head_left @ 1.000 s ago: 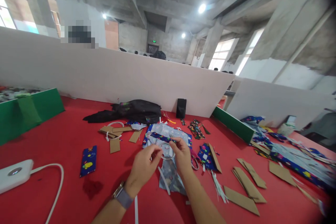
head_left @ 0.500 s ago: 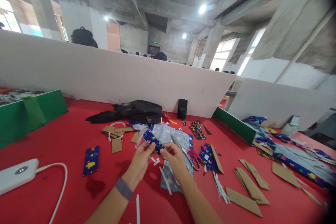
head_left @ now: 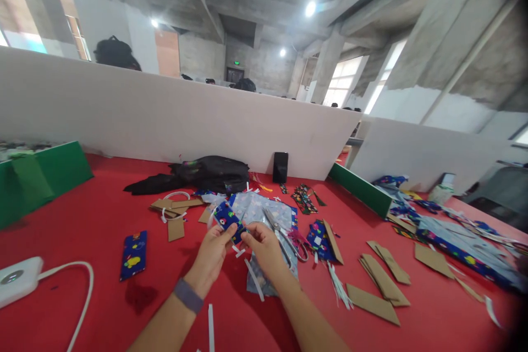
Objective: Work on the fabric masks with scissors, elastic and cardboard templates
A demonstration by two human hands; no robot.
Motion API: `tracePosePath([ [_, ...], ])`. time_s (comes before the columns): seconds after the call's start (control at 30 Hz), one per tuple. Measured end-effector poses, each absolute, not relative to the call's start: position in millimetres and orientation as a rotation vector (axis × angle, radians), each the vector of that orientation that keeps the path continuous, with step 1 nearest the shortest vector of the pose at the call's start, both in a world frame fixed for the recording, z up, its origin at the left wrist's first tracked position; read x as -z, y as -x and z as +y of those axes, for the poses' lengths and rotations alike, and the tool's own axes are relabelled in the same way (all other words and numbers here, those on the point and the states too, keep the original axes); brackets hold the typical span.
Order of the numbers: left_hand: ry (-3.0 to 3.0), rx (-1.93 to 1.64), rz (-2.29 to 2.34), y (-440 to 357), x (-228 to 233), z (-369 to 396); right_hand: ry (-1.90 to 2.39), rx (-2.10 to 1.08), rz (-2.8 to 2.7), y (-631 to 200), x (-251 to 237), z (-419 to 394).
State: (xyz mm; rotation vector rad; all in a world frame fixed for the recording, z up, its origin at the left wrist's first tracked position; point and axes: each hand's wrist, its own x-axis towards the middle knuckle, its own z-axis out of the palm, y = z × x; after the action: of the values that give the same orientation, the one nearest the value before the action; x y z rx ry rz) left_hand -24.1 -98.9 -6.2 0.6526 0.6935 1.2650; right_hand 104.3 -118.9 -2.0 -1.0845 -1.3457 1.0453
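Between my two hands is a small blue patterned fabric-covered piece, held above the red table. My left hand grips its left side, thumb on top. The fingertips of my right hand pinch its lower right end. Behind and below lies a sheet of fabric, pale side up, with scissors on it. A similar blue covered strip rests on the table to the left. Right of the scissors lies blue fabric with a cardboard strip.
Cardboard strips lie at the right, more cardboard at the left. A white power bank with a cable sits front left. A black cloth and a phone are by the white partition. Green dividers flank the area.
The view has turned slightly, so everything sits a little farther left. The blue piece in my hands is tilted a bit differently, with more of its face showing. Both hands keep their hold.
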Motion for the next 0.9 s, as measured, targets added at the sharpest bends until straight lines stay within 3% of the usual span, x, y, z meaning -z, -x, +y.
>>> tracePosePath([
  [0.33, -0.701, -1.232, 0.764, 24, 5, -102, 1.223, -0.808, -1.546, -111, -3, -118],
  [0.43, -0.618, -1.243, 0.848, 26, 9, -99, 1.521, -0.478, -1.703, -130, -15, -118],
  [0.53, -0.561, -1.253, 0.918, 27, 13, -96, 2.082, -0.205, -1.773, -157, -23, -119],
  [0.67, -0.559, -1.209, 0.951, 27, 17, -94, 2.372, -0.222, -1.803, -184, -23, -122],
  [0.9, -0.546, -1.181, 0.942, 29, 17, -93, 2.306, -0.300, -1.823, -188, -15, -122],
])
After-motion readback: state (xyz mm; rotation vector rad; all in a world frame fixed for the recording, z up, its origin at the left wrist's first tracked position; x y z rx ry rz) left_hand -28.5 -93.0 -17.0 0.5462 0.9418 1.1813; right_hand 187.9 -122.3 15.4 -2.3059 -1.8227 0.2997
